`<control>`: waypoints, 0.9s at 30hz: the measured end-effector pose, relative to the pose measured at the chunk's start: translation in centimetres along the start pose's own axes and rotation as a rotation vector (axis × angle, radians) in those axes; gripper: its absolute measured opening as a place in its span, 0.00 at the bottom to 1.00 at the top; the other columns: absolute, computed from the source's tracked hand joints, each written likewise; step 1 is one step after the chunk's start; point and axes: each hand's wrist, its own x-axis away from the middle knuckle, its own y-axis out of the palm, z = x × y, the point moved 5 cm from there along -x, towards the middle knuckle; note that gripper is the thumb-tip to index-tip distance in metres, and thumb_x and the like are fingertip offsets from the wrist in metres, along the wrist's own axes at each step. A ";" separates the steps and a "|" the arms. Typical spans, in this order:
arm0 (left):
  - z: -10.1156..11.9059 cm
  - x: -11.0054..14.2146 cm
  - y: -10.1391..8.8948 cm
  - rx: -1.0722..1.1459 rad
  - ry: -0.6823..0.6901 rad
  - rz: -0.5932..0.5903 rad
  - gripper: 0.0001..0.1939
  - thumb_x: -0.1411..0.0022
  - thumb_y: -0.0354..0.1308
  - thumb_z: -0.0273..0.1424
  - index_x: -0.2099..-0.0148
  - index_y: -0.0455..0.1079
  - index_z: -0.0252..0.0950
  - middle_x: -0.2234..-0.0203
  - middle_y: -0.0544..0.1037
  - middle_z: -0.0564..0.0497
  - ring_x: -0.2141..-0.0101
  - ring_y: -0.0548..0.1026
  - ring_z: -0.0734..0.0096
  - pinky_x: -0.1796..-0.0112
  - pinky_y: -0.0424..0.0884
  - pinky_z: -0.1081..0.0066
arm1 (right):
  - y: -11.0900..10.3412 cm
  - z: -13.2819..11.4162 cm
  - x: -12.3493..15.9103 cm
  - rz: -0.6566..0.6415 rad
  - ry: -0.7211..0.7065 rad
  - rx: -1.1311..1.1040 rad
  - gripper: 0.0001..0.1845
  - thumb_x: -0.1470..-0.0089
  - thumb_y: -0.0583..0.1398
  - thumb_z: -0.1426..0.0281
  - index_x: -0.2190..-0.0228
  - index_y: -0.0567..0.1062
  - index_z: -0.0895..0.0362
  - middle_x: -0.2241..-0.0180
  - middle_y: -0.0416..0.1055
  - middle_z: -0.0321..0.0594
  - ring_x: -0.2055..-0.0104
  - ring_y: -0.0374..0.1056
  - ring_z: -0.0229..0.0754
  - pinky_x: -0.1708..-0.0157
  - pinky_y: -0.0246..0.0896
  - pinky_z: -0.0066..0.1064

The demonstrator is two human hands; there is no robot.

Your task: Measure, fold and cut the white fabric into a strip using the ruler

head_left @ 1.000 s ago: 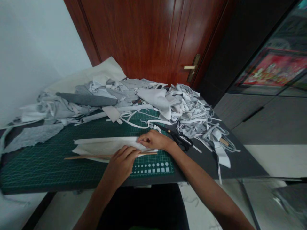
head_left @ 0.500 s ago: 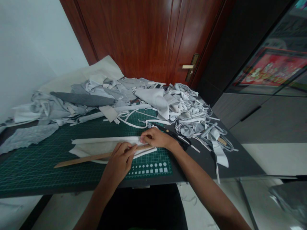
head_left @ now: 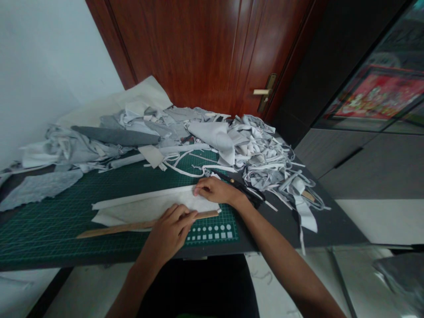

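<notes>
White fabric (head_left: 142,210) lies on green cutting mat (head_left: 49,234); left hand (head_left: 168,234) spreads over wooden strip (head_left: 115,229); half-curled right hand (head_left: 213,191) pins cloth's right end.

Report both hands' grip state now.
Left hand: over the wooden strip; cannot tell if it grips.
Right hand: open, pressing on the white fabric.

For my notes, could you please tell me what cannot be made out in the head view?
Head view:
Wooden strip middle: hidden by the left hand.
White cloth under the right hand: hidden by it.
Green cutting mat: far side under fabric scraps, left end cut off by frame.
Scissors handles: too dark to tell.
</notes>
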 end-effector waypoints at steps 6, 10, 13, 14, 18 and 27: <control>0.8 0.4 -0.4 0.013 0.011 -0.019 0.11 0.28 0.54 0.26 0.49 0.75 0.39 0.62 0.76 0.51 0.59 0.73 0.66 0.57 0.70 0.65 | 0.1 0.1 0.1 0.001 -0.010 -0.013 0.11 0.38 0.58 0.81 0.66 0.80 0.58 0.66 0.78 0.40 0.64 0.72 0.39 0.60 0.63 0.27; 1.2 0.5 -0.7 -0.016 -0.002 -0.003 0.11 0.28 0.53 0.25 0.50 0.75 0.39 0.61 0.77 0.51 0.59 0.73 0.66 0.57 0.69 0.65 | 0.2 0.3 0.0 0.005 -0.012 -0.014 0.12 0.39 0.58 0.82 0.65 0.81 0.59 0.64 0.79 0.41 0.62 0.73 0.40 0.58 0.65 0.28; 1.3 0.5 -0.6 -0.018 0.003 -0.002 0.11 0.28 0.52 0.26 0.50 0.75 0.39 0.61 0.77 0.51 0.60 0.73 0.66 0.57 0.69 0.65 | -0.1 0.1 -0.1 -0.007 -0.003 0.009 0.11 0.39 0.59 0.82 0.65 0.81 0.60 0.64 0.79 0.42 0.61 0.74 0.41 0.56 0.66 0.30; 1.3 0.5 -0.6 -0.017 0.005 -0.003 0.12 0.28 0.52 0.26 0.50 0.75 0.39 0.61 0.78 0.51 0.60 0.74 0.66 0.57 0.69 0.65 | -0.3 -0.2 0.0 -0.019 0.002 0.026 0.11 0.39 0.59 0.82 0.65 0.81 0.60 0.64 0.79 0.42 0.61 0.74 0.41 0.56 0.66 0.30; 1.3 0.6 -0.7 -0.020 -0.001 -0.006 0.12 0.27 0.51 0.26 0.50 0.75 0.40 0.60 0.78 0.51 0.59 0.74 0.65 0.57 0.70 0.64 | -0.3 -2.8 2.2 -0.041 0.041 0.171 0.08 0.36 0.61 0.78 0.61 0.81 0.59 0.60 0.78 0.45 0.56 0.74 0.44 0.51 0.68 0.34; 2.2 0.8 -1.0 -0.083 0.073 -0.026 0.13 0.29 0.49 0.22 0.52 0.73 0.39 0.59 0.80 0.51 0.60 0.76 0.64 0.56 0.68 0.63 | 1.2 -7.8 11.9 0.202 0.191 0.138 0.17 0.34 0.57 0.78 0.49 0.79 0.54 0.42 0.74 0.45 0.38 0.68 0.46 0.35 0.62 0.43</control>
